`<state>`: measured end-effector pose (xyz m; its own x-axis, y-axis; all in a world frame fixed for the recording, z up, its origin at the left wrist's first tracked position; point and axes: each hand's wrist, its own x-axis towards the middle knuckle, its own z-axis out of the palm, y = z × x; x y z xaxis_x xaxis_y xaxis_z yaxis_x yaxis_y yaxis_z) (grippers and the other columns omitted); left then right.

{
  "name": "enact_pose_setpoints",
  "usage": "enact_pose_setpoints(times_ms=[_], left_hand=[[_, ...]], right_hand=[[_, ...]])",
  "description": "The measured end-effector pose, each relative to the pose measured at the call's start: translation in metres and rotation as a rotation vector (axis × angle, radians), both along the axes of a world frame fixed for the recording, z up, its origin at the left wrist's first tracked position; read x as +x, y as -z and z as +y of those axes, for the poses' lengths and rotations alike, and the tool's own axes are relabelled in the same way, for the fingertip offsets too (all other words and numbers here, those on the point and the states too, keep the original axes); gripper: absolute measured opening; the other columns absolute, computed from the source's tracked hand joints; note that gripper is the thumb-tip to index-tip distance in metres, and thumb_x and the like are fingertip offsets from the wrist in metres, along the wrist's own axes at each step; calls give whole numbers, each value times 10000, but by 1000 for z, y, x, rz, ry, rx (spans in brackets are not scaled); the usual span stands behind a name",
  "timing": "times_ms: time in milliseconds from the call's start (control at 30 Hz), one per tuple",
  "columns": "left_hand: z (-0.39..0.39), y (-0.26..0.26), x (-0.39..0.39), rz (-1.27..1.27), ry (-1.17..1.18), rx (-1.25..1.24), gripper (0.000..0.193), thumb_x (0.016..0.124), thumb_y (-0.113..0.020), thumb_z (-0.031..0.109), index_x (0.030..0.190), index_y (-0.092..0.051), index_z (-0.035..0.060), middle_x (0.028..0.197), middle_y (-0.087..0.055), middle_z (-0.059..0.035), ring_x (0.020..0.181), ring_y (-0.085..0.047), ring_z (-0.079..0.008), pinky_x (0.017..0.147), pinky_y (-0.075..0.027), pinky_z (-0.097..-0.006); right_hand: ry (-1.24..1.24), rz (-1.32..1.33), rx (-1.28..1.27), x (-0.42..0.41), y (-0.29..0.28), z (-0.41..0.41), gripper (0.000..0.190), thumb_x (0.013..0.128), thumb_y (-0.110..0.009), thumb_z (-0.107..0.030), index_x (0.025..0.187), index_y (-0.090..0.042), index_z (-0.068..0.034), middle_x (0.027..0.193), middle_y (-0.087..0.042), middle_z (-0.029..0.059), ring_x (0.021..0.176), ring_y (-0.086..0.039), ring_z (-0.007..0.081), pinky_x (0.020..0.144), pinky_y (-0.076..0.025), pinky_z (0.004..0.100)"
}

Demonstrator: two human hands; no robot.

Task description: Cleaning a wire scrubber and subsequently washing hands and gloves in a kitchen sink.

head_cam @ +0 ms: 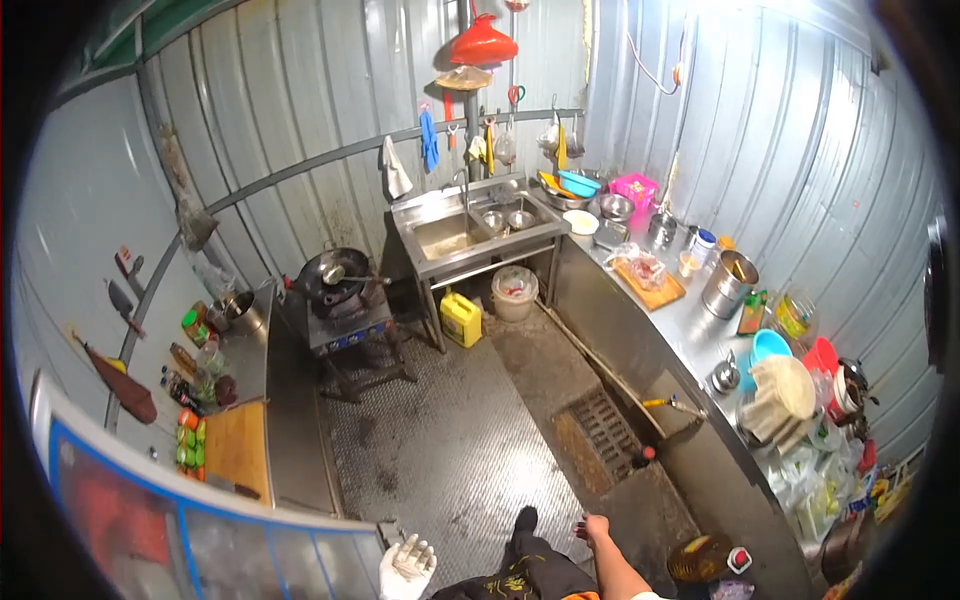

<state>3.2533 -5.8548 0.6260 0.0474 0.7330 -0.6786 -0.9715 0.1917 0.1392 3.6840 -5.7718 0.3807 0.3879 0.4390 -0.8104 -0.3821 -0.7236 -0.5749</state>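
Note:
My left hand [407, 568], in a white glove, is at the bottom edge with palm up and fingers spread. Nothing lies in it, and the corner of a glass-fronted cabinet [315, 555] with blue trim is just to its left. My right hand [593, 528] is bare and hangs over the floor beside my leg. Its fingers curl loosely, and I see nothing in them. Below them are my dark trousers [536, 566] and one dark shoe [526, 519]. Textured metal flooring [450, 442] stretches ahead of me.
A wok [330, 274] with a ladle sits on a stove at the left. Beyond stand a steel sink [450, 240] and a yellow jug [460, 321]. A crowded steel counter [679, 330] runs right. An oil bottle [697, 559] and drain grate [604, 431] are nearby.

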Motion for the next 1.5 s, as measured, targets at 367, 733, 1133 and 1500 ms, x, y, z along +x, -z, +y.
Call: enact_pose_setpoints(times_ms=[367, 733, 1133, 1500], left_hand=[[307, 16, 23, 42, 56, 34, 446, 1002, -498, 398, 1163, -702, 35, 1057, -735, -167, 1020, -678, -341, 977, -498, -496], [690, 46, 34, 73, 71, 149, 554, 973, -551, 556, 1222, -666, 75, 1471, -496, -216, 1394, -421, -392, 1178, -321, -561], [964, 5, 45, 83, -31, 144, 677, 899, -593, 707, 1345, -577, 198, 1542, -309, -235, 1467, -243, -426, 1198, -167, -665], [1152, 38, 47, 86, -209, 77, 839, 961, -531, 630, 1548, -341, 60, 1564, -335, -207, 1476, -290, -365, 1238, -212, -528]], right_hand=[[82, 176, 386, 106, -85, 331, 265, 989, -607, -336, 1074, -559, -90, 909, -677, 122, 706, -665, 266, 597, -535, 385], [182, 358, 459, 91, -146, 623, 471, 944, -671, -501, 1230, -509, -164, 1265, -633, 154, 957, -673, 265, 720, -515, 359], [-295, 568, 658, -68, -157, 1148, 641, 999, -590, -488, 1479, -348, -140, 1452, -492, 141, 1036, -653, 282, 670, -506, 305], [-391, 426, 579, -203, -81, 1464, 593, 995, -565, -542, 1390, -401, -130, 1275, -614, 91, 856, -630, 199, 592, -427, 279]])
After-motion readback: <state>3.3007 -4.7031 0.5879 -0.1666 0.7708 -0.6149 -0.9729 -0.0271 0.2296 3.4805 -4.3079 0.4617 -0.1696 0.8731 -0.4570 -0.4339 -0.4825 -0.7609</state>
